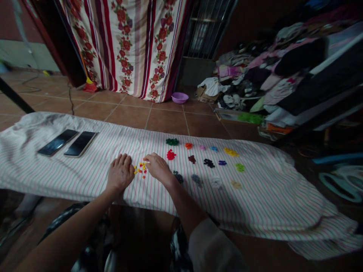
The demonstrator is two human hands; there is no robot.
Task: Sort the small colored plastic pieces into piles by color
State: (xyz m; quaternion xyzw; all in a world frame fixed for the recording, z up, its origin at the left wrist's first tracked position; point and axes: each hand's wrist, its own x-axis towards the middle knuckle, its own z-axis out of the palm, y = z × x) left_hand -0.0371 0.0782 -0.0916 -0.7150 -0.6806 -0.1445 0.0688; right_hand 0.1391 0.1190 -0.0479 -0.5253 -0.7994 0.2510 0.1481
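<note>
Small yellow, orange and red pieces (140,168) lie mixed on a striped cloth between my hands. My left hand (121,172) rests flat on the cloth at their left edge, fingers stretched forward. At their right edge is my right hand (155,165), thumb and fingers pinched together over the yellow pieces; whatever is between the fingertips is too small to name. Right of it are separate piles by colour, among them red (170,155), dark green (172,141), orange (188,145), black (209,163), yellow (231,152), lime (239,167) and white (216,182).
Two phones, one (58,142) beside the other (81,144), lie at the left of the cloth-covered table (269,196). Beyond it are a flowered curtain (136,45), a purple basin (179,98) and a heap of clothes (255,75).
</note>
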